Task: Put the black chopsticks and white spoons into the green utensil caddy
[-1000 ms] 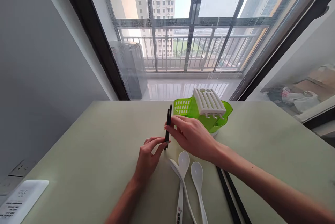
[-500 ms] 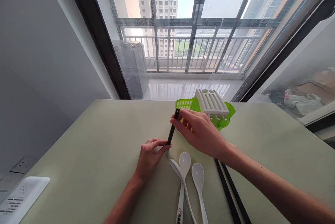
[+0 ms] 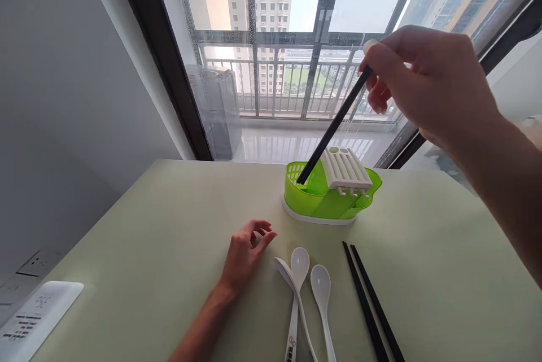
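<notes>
High on the right, my right hand (image 3: 432, 74) pinches the upper end of a pair of black chopsticks (image 3: 332, 127). They slant down to the left, and their lower tips are at the left compartment of a green utensil holder (image 3: 302, 198) with a white slotted top (image 3: 345, 167). My left hand (image 3: 249, 249) rests on the table with its fingers curled, thumb and fingertips apart, holding nothing. Close to its right lie three white spoons (image 3: 320, 286), two of them crossed. Another pair of black chopsticks (image 3: 368, 305) lies farther right on the table.
The pale green table (image 3: 169, 226) stands against a large window (image 3: 296, 68). A white printed device (image 3: 40, 317) lies at its left front edge, near a wall socket (image 3: 38, 263). A grey wall (image 3: 84, 96) rises on the left.
My right hand has lifted the chopsticks up and right, and their lower tips have moved to the green holder. My left hand has let go of their lower end and stayed near the table.
</notes>
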The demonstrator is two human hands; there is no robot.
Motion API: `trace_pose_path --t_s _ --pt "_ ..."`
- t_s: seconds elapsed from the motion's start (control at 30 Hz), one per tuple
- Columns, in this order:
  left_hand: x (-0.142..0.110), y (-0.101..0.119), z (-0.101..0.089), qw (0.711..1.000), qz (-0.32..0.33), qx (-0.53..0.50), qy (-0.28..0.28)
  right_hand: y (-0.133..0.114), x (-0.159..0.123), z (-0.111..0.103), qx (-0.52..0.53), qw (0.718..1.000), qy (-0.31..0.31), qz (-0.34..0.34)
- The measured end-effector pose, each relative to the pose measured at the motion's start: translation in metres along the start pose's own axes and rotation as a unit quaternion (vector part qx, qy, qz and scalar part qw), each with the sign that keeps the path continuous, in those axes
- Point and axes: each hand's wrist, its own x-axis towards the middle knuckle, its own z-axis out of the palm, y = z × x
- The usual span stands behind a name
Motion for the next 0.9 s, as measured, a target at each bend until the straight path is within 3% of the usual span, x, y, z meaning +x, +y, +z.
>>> trace_pose_path --t_s 0.1,0.23,0.4,0.53,0.63,0.73,0.8,0.9 --pt "-0.001 0.001 0.0 1.0 0.002 0.013 -0.003 0.013 0.005 0.011 -0.031 0.999 -0.026 0.004" --pt "-0.002 0.001 -0.001 1.0 -0.005 0.022 -0.006 0.041 0.003 0.046 -0.038 0.995 -0.095 -0.002" --pt "-0.001 -0.002 0.0 1.0 0.002 0.025 -0.015 0.085 0.002 0.083 0.016 0.987 -0.157 0.034" --pt "-0.001 -0.003 0.001 0.999 0.008 0.037 -0.019 0.105 0.005 0.095 0.052 0.976 -0.205 0.05" --pt "-0.002 -0.001 0.0 0.999 0.006 0.049 -0.021 0.099 0.008 0.087 0.003 0.983 -0.172 0.07" --pt "-0.002 0.001 -0.001 0.998 0.001 0.052 -0.024 0.07 -0.002 0.059 -0.072 0.992 -0.088 0.051" --pt "-0.002 0.002 -0.002 0.998 -0.001 0.052 -0.025 0.045 -0.021 0.033 -0.085 0.993 -0.074 0.037" --pt "-0.001 0.002 -0.002 0.998 0.001 0.06 -0.025 0.015 -0.071 -0.003 -0.053 0.99 -0.128 0.01"
